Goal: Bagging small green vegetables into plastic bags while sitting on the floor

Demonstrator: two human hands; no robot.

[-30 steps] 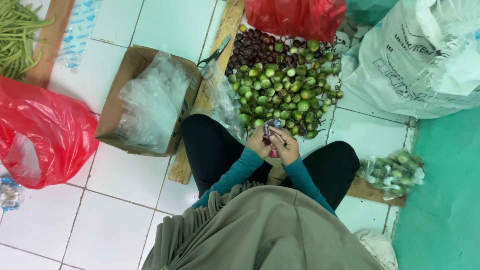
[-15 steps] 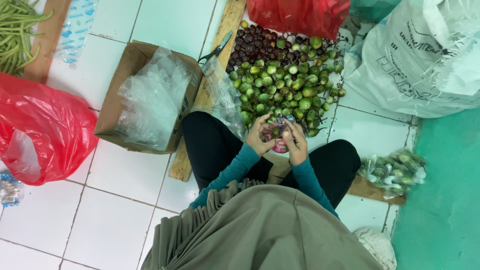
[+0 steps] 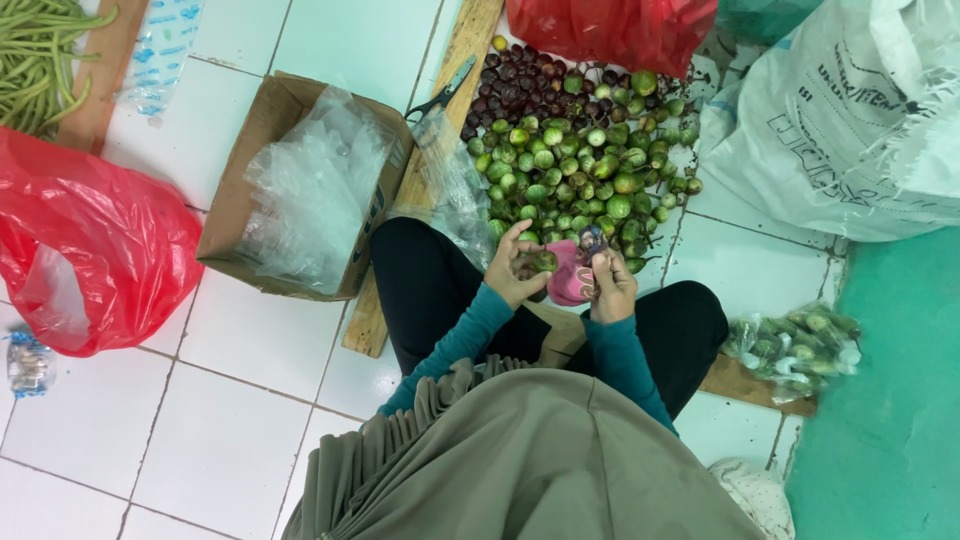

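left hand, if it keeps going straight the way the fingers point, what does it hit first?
Likely the pile of small green round fruits on the floor just beyond the left hand, which already holds one green fruit. Depth is unclear from above.

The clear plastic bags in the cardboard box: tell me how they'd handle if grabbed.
The clear plastic bags look thin and crumpled, so they would likely be floppy and very light. Their glossy film suggests they may slip or cling together, several lifting at once. The open cardboard box probably keeps them from sliding away.

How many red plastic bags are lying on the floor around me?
2. One crumpled red plastic bag lies on the white tiles at the left edge. The other red plastic bag sits at the top, behind the pile of small green round fruits. More may lie outside the frame.
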